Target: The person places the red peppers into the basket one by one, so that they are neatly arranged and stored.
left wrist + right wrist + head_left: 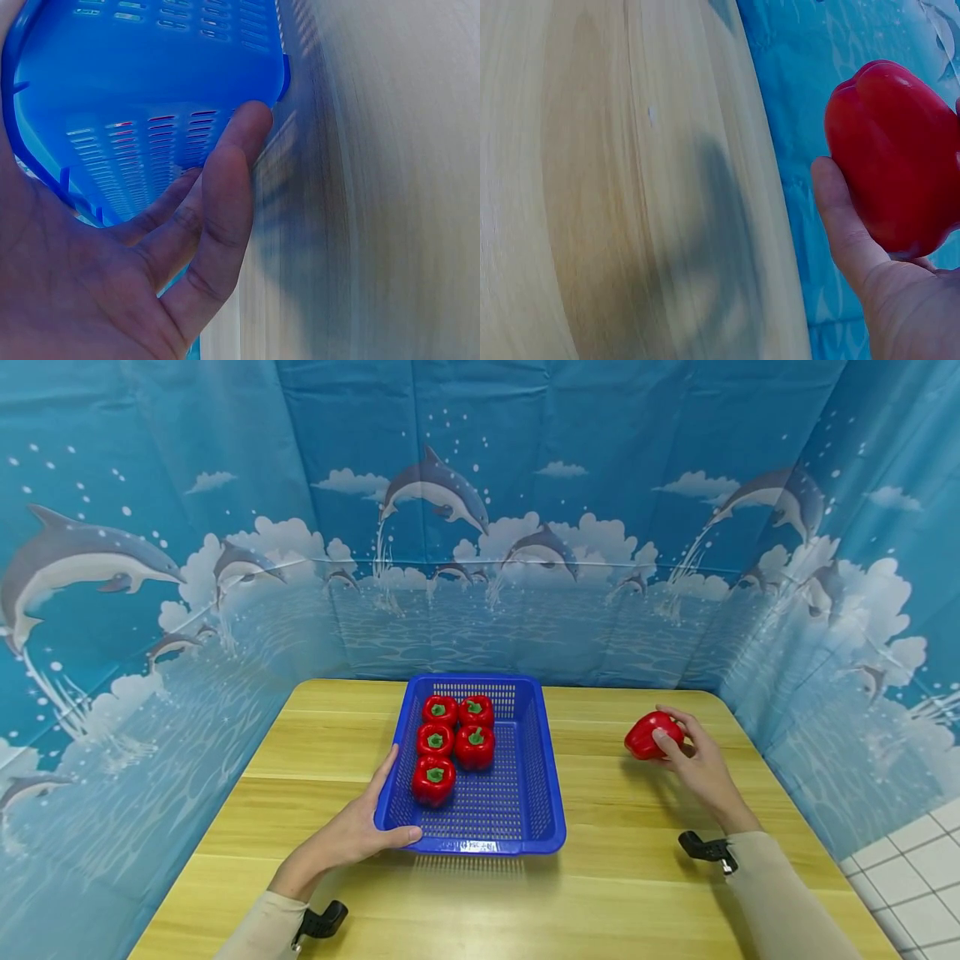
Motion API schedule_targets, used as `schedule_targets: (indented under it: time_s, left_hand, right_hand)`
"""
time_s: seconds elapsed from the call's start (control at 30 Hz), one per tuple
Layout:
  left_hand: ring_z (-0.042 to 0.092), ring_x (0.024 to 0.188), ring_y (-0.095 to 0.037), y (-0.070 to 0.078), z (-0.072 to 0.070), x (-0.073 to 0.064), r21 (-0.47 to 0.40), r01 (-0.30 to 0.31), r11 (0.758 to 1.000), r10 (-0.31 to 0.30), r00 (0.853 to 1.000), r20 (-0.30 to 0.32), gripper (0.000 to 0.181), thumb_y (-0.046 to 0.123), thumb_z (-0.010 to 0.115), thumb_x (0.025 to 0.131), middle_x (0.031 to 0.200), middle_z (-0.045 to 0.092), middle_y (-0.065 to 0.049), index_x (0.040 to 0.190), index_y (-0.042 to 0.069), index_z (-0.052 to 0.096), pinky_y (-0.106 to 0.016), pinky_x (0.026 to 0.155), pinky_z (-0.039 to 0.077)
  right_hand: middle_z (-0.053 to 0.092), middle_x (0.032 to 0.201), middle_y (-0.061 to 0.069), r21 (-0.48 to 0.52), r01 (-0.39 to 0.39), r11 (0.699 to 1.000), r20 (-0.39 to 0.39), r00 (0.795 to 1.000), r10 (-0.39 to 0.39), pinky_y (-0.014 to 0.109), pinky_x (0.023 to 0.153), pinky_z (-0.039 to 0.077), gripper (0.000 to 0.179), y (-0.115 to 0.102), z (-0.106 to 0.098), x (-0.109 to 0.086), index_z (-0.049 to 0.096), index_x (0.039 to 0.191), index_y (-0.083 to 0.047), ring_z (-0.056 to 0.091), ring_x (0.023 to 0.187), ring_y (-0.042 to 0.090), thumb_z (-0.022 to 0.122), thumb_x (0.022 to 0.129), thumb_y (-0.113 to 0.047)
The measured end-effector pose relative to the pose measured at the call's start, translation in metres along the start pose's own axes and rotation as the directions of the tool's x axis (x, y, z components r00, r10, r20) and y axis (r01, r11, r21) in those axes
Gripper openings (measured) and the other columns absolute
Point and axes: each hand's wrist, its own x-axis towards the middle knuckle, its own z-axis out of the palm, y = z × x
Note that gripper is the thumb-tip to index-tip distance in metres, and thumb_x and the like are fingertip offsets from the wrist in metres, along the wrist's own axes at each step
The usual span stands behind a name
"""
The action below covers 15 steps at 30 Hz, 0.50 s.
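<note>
A blue plastic basket (517, 847) stands on the table, with several red bell peppers (433, 779) grouped on its left side, green stems upward. At its near left corner, my left hand (348, 835) holds it, thumb over the rim and fingers along the outer wall. In the left wrist view, those fingers (225, 202) lie against the slotted wall of the basket (150, 75). Over the right part of the table, my right hand (705, 768) grips one red bell pepper (651, 735) between thumb and fingers. The right wrist view shows this pepper (892, 150) raised off the wood.
The light wooden table (615, 893) reaches back to a blue curtain (480, 635) printed with dolphins, which also runs along both sides. White tiles (911, 868) show at the lower right. A black wrist camera (703, 847) is strapped at the right sleeve, another (324, 920) at the left.
</note>
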Motion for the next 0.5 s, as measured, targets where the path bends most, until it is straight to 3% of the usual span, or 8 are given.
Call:
schedule_targets:
  time_s: [0.2, 0.5]
  left_hand:
    - [0.058, 0.162, -0.047, 0.0, 0.0, 0.0, 0.006, -0.003, 1.0, 0.003, 1.0, -0.002, 0.134, 0.047, 0.089, 0.102, 0.193, 0.028, -0.022, 0.186, 0.043, -0.014, -0.071, 0.135, 0.044]
    - [0.057, 0.163, -0.046, 0.0, 0.0, -0.001, 0.017, -0.001, 1.0, 0.001, 1.0, -0.003, 0.134, 0.054, 0.089, 0.1, 0.193, 0.028, -0.021, 0.186, 0.045, -0.015, -0.07, 0.135, 0.044]
  right_hand:
    - [0.049, 0.166, 0.029, 0.02, 0.014, 1.0, 0.014, 1.0, -0.014, 0.026, 0.089, 0.071, 0.063, -0.009, 0.005, 0.0, 0.041, 0.181, -0.013, 0.073, 0.111, -0.007, 0.062, 0.123, -0.024]
    - [0.048, 0.17, 0.031, -0.003, 0.036, 0.999, 0.052, 0.998, -0.036, 0.024, 0.09, 0.071, 0.066, -0.024, 0.012, 0.0, 0.037, 0.184, -0.017, 0.07, 0.115, -0.009, 0.063, 0.122, -0.023]
